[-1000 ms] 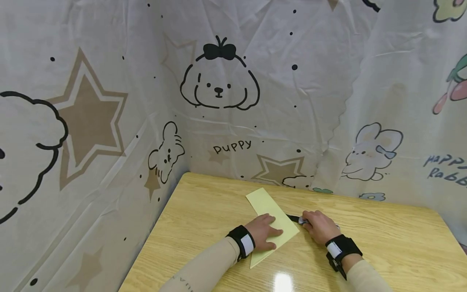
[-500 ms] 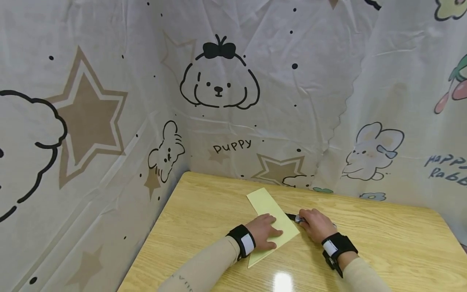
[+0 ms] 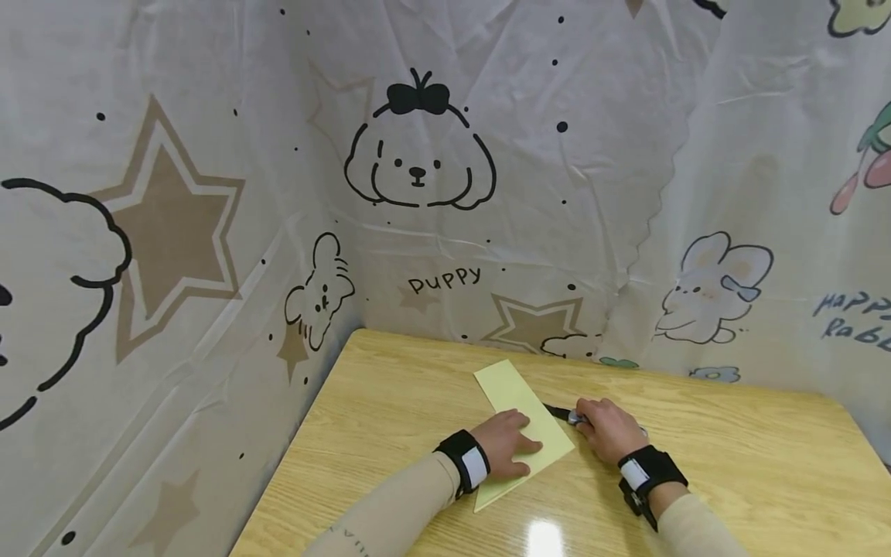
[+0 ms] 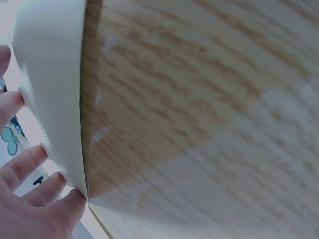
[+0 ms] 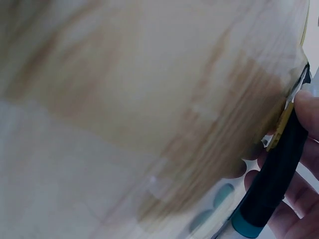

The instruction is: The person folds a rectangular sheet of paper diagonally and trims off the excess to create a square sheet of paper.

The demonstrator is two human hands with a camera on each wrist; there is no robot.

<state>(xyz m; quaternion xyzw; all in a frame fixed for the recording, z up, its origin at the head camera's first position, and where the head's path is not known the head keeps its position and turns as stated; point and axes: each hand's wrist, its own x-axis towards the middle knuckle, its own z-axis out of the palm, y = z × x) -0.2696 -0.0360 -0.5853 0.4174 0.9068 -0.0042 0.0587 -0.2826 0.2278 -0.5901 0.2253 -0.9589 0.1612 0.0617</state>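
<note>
My left hand (image 3: 506,444) lies with spread fingers on a pale yellow folded sheet of paper (image 3: 511,383), pressing it to the table. The left wrist view shows those fingertips (image 4: 39,155) along the fold of the paper (image 4: 55,79). In my right hand (image 3: 612,430) is a knife (image 3: 559,414), its dark blade pointing left at the paper's right edge. Up close, the right wrist view has the knife's dark handle (image 5: 274,174) with a teal end, held between thumb and curled fingers. Part of the handle is hidden by the hand.
The light wooden table (image 3: 752,456) extends around both hands, its back edge against a printed cloth (image 3: 431,240). A second cloth wall (image 3: 174,402) stands along the left side. Glare from a light shows near the front of the table.
My right hand and the knife shift slightly left, then back right, with the blade staying by the paper's edge. My left hand keeps its place on the paper.
</note>
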